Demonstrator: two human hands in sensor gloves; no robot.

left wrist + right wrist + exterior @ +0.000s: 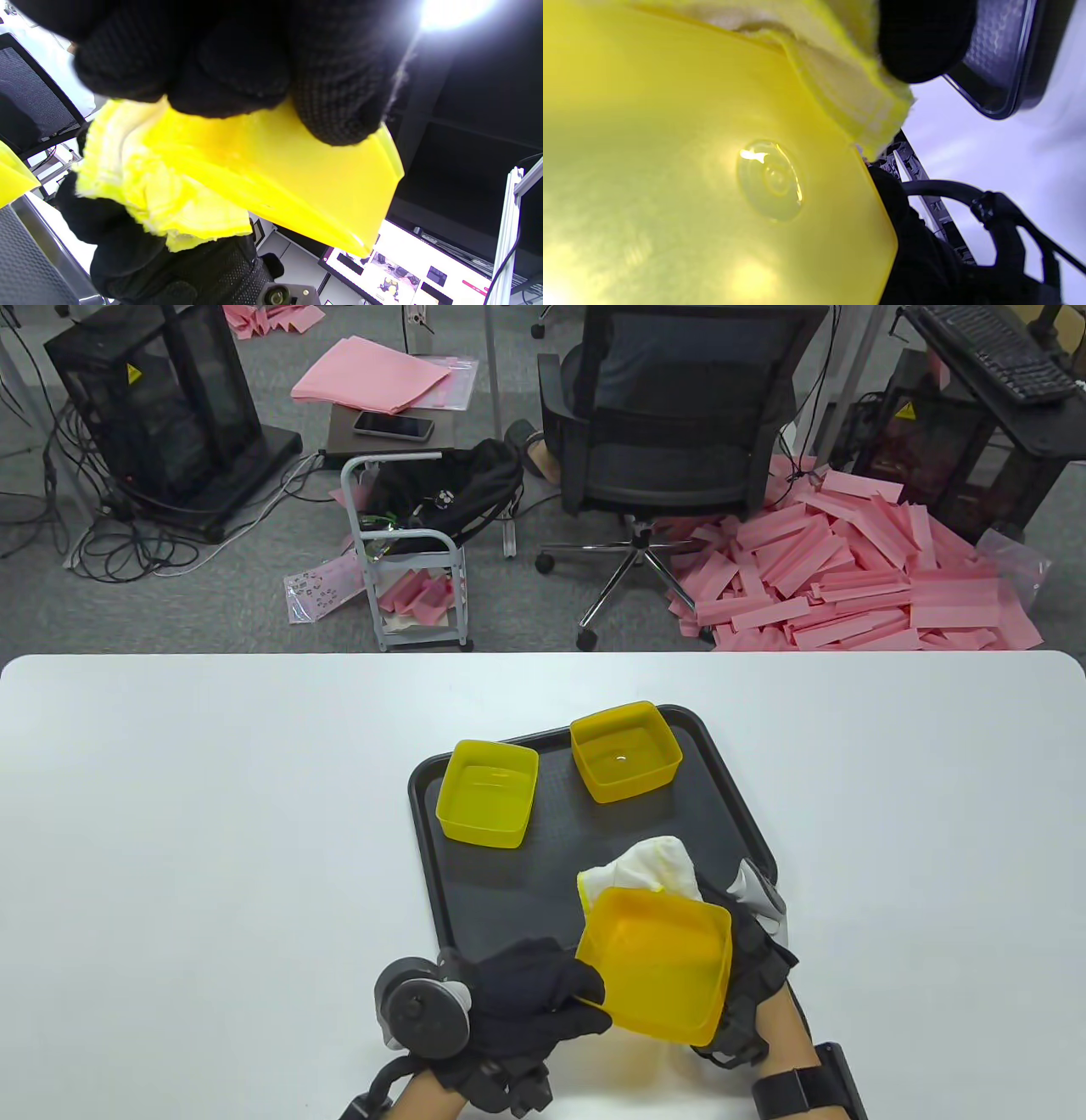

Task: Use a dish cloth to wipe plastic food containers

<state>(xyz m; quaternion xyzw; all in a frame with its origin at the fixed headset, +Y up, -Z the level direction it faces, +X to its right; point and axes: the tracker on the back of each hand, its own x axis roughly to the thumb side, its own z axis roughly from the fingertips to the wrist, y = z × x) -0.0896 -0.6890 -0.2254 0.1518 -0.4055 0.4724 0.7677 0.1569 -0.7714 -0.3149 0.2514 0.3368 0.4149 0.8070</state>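
Note:
My left hand [543, 997] grips the near-left rim of a yellow plastic container [657, 971], held above the table's near edge. In the left wrist view my fingers [237, 67] clamp its wall [288, 178]. My right hand [755, 976] is behind and under the container and holds a white and yellow dish cloth [649, 869] against its outside. The cloth also shows in the left wrist view [144, 190] and the right wrist view [848, 89], pressed to the container's bottom [712, 190]. Two more yellow containers [488, 791] [625, 751] stand on the black tray [509, 891].
The black tray lies at the table's middle, its near-right corner under my hands. The white table [212, 831] stretches to both sides. Beyond its far edge are an office chair [670, 432], a small cart [407, 560] and pink strips on the floor.

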